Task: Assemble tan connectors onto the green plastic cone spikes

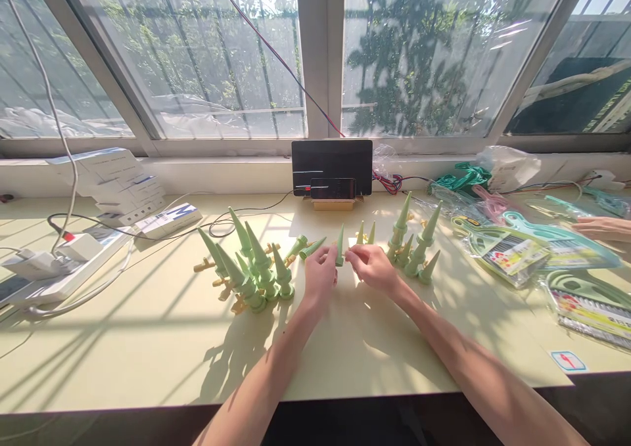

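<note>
My left hand [320, 272] is closed, its fingers curled at the base of an upright pale green cone [340, 244]. Another green cone [313, 247] lies tilted just behind that hand. Facing it from the right, my right hand [372, 265] has thumb and fingers pinched close to the upright cone; whatever is between them is too small to make out. Left of my hands stands a cluster of green cone-topped pieces [254, 262] with yellowish side pegs. A smaller group of similar pieces [417, 245] stands to the right. Two slim green cones [365, 232] show behind my right hand.
A black tablet [332, 160] with a phone [332, 188] before it stands by the window. White boxes [113, 183] and a power strip [73, 268] with cables lie left. Bagged green brushes [507, 249] lie right, near another person's hand [601, 228]. The table's front edge is close.
</note>
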{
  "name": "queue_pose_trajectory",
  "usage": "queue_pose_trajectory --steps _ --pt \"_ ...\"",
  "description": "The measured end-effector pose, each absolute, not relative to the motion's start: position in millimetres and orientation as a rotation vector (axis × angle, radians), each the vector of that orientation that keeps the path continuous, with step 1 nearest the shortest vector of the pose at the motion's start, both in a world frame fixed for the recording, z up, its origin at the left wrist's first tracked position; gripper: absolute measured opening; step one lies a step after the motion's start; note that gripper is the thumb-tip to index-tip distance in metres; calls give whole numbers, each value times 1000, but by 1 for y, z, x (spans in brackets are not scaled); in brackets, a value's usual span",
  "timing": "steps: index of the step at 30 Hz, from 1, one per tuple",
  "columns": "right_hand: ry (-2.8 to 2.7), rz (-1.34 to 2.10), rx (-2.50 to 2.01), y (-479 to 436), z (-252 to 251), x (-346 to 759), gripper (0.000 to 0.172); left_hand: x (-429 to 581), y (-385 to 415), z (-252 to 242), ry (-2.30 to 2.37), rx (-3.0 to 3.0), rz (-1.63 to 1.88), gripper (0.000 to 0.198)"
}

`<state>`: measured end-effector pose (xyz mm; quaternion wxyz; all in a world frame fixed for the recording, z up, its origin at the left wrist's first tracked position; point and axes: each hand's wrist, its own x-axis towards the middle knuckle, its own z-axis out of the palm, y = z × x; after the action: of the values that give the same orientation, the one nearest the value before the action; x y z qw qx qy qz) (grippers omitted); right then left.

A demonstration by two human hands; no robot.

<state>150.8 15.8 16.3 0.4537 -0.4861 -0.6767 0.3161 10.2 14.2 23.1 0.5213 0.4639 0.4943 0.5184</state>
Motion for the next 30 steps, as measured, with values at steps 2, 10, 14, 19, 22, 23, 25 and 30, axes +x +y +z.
queue_pose_trajectory --steps 2,10,14,19,22,23,25,30 --pt "-1756 600 -1180 16 13 152 38 10 14 23 1195 1095 1239 33" --pt "-1838 442 -1146 20 8 154 38 11 16 20 1192 1074 1231 30" --pt "-1819 461 -1146 21 7 154 37 11 17 19 1181 1077 1225 33" --pt "-1790 501 -1184 21 7 154 35 10 17 18 1168 1089 1237 37" --pt "-1728 588 -1211 20 9 152 34 11 17 18 1167 1089 1243 37" --pt "-1697 641 -1217 19 11 152 34 11 17 18 1166 1092 1246 37" --pt "-1623 791 -1231 18 14 152 33 11 17 19 1163 1104 1254 35" --pt "-1356 1300 -1132 19 20 156 32 11 15 22 1141 1151 1264 33"
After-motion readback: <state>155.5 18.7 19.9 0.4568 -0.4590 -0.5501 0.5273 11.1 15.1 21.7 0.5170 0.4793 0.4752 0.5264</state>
